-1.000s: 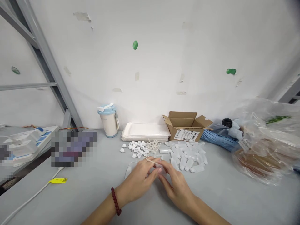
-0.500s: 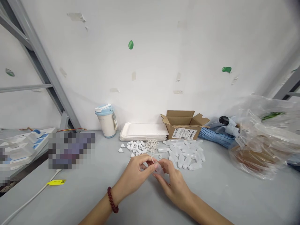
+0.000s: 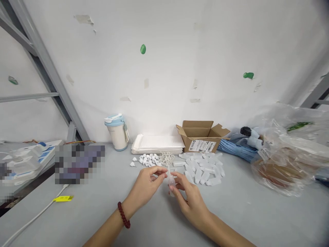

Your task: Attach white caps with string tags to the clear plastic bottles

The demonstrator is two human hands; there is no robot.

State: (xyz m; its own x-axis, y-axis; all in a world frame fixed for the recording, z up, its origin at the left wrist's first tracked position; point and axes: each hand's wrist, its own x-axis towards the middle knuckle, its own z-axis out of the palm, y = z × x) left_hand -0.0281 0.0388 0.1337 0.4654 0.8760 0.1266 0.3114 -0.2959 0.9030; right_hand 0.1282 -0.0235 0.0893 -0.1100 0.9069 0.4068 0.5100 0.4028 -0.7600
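My right hand [image 3: 189, 193] grips a small translucent plastic bottle [image 3: 171, 181] upright between thumb and fingers. My left hand [image 3: 149, 181] is closed in a pinch at the bottle's neck; whatever its fingertips hold is too small to make out. A pale thin piece sticks up from the bottle's top. Beyond my hands lie a heap of pale rubber bands [image 3: 166, 158], a group of white caps [image 3: 149, 160] to its left and several more translucent bottles [image 3: 205, 177] to its right.
Along the wall stand a cup with a blue lid [image 3: 118, 135], a stack of white envelopes [image 3: 159, 144] and an open cardboard box [image 3: 202, 140]. Blue cloth [image 3: 239, 151] and a clear plastic bag [image 3: 288, 164] lie at right. A white cable [image 3: 36, 219] runs along the left.
The bottle has turned from tilted to upright in my right hand. My left fingers have moved slightly up and left, off the bottle's body to beside its neck.
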